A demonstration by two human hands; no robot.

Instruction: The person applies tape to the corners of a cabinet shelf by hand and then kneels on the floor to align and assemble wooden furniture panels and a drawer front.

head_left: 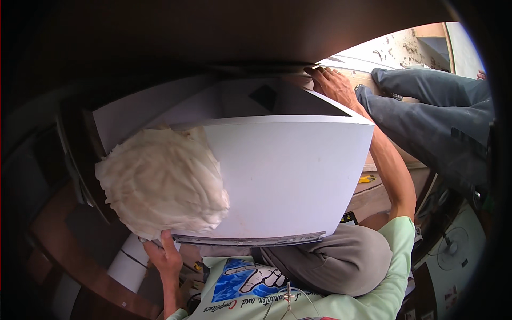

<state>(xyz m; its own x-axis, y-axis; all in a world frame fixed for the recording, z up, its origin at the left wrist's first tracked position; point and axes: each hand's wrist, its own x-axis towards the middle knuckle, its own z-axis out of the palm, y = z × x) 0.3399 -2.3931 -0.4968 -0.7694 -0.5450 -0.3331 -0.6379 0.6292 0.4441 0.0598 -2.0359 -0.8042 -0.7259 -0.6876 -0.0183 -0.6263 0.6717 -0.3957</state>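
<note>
A white drawer (290, 170) lies tipped on its side across my lap, its open inside partly in shadow. A dark metal slide rail (250, 240) runs along its near edge. Over the drawer's left end is a crumpled cream cloth (162, 181). Just below the cloth, my left hand (166, 260) grips the near left corner, thumb up against it; its fingertips are partly hidden. My right arm reaches round the right side, and my right hand (333, 84) has its fingers bent over the drawer's far right edge.
Another person's legs in grey trousers (426, 112) stretch in from the right. A yellow tool (367, 178) lies on the wooden surface beyond my right arm. A standing fan (453, 248) is at the lower right. Dark furniture (80, 154) crowds the left, and a dark panel (213, 32) overhangs the top.
</note>
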